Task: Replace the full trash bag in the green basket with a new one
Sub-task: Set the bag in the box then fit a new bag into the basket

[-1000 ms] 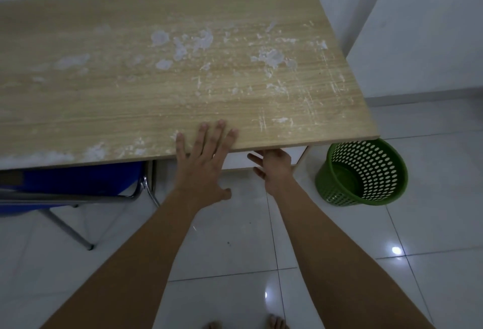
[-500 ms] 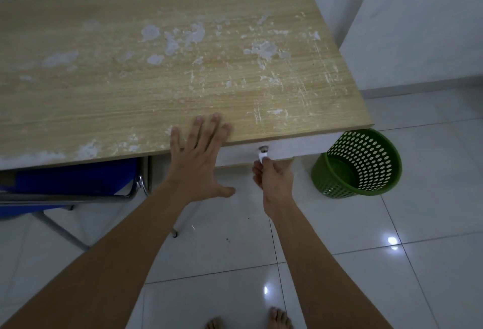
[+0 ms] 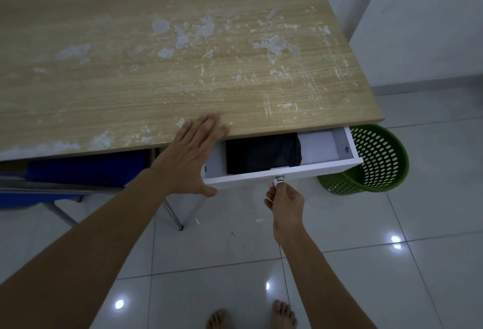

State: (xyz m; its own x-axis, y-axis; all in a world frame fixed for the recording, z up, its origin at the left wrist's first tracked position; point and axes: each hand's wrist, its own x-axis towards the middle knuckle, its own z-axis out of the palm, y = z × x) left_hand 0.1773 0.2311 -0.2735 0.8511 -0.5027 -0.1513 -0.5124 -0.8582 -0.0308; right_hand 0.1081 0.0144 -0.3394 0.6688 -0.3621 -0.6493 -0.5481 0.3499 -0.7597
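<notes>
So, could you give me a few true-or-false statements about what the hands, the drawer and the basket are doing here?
1. The white drawer under the light wooden table is pulled open. True.
2. The right hand rests flat on the table. False: it pinches the small metal knob on the drawer front.
3. The left hand lies flat on the table's front edge. True.
4. The drawer is empty. False: a dark folded item lies inside.
5. The green perforated plastic basket stands on the table. False: it stands on the white tiled floor.
</notes>
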